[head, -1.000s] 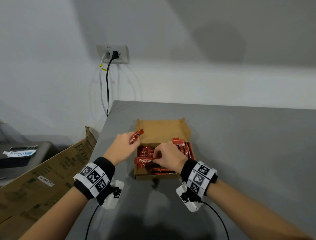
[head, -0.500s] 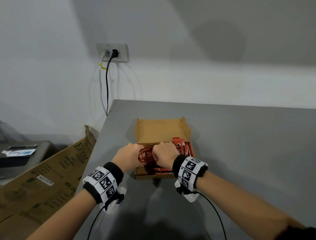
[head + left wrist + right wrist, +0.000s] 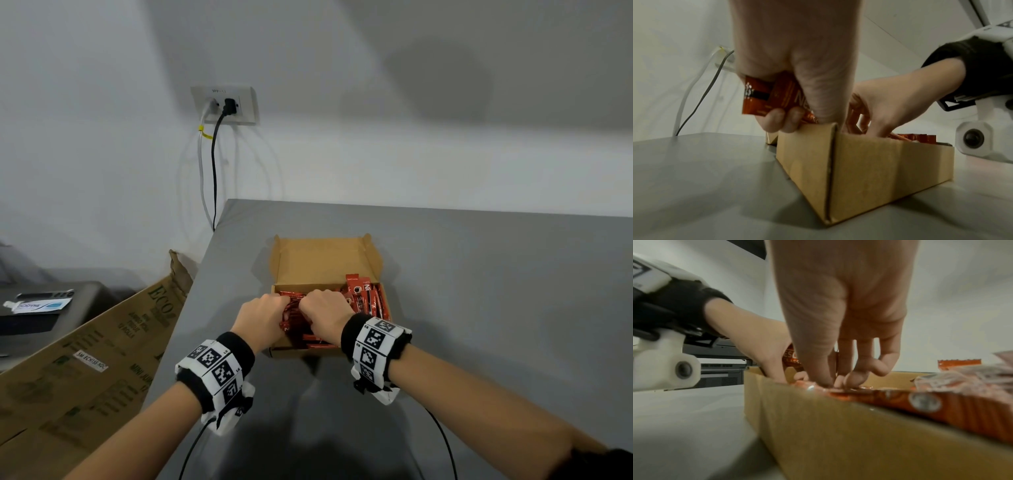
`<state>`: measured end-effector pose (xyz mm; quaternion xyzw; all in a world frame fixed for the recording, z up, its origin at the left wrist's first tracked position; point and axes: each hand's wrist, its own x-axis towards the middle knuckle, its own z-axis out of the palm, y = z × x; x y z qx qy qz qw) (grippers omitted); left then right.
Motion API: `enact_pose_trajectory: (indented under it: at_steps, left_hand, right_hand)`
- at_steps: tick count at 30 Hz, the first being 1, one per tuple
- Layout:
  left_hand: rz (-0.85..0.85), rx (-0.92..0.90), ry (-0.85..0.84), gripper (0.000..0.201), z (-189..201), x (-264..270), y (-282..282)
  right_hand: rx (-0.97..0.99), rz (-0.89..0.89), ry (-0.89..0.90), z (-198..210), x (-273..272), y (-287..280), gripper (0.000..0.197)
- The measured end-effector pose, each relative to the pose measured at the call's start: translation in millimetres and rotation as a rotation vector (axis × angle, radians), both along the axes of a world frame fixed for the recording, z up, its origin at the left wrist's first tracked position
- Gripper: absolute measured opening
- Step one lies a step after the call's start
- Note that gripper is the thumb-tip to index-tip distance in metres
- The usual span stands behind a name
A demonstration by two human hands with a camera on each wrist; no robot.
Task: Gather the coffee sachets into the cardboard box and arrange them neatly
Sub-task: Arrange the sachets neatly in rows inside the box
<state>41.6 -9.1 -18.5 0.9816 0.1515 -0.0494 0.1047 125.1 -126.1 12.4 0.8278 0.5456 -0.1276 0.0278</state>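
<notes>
Sachets (image 3: 368,301) fill cardboard box (image 3: 323,260) mid-bench; those at 3 o'clock stand on edge, long axis 12–6. Left hand (image 3: 262,317) grips a bunch (image 3: 764,99), long axis 9–3, at box's 9 o'clock wall. Right hand (image 3: 325,313) pinches sachets inside. Grey bench (image 3: 479,291), white wall w/ socket (image 3: 226,102). 1 s ago left hand was raised w/ one sachet; now it's down in box.
</notes>
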Motion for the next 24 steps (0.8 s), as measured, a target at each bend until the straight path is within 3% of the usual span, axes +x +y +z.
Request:
enact_pose_trajectory:
  at_steps: [10,15,19,20,23,24]
  left_hand:
    - [0.020,0.003,-0.064,0.023,-4.6,-0.1,0.8]
    - [0.023,-0.037,-0.102,0.029,3.0,-3.7,3.1]
    - [0.000,-0.311,-0.224,0.012,20.3,-4.9,8.6]
    - [-0.017,-0.411,-0.214,0.008,25.7,-3.5,6.9]
    - [-0.046,-0.781,-0.096,0.012,36.2,0.9,-4.7]
    - [-0.041,-0.889,-0.076,0.015,38.1,1.6,-7.8]
  right_hand:
    - [0.102,-0.093,0.132,-3.7,9.5,-6.5,0.012]
    - [0.151,-0.125,0.144,-1.5,16.1,-11.9,0.024]
    - [0.466,-0.266,0.381,4.2,23.4,-26.9,0.055]
    - [0.547,-0.264,0.443,5.9,22.2,-29.2,0.052]
    - [0.613,-0.154,0.446,8.7,12.8,-34.8,0.013]
    - [0.612,-0.152,0.455,8.7,11.8,-36.7,0.015]
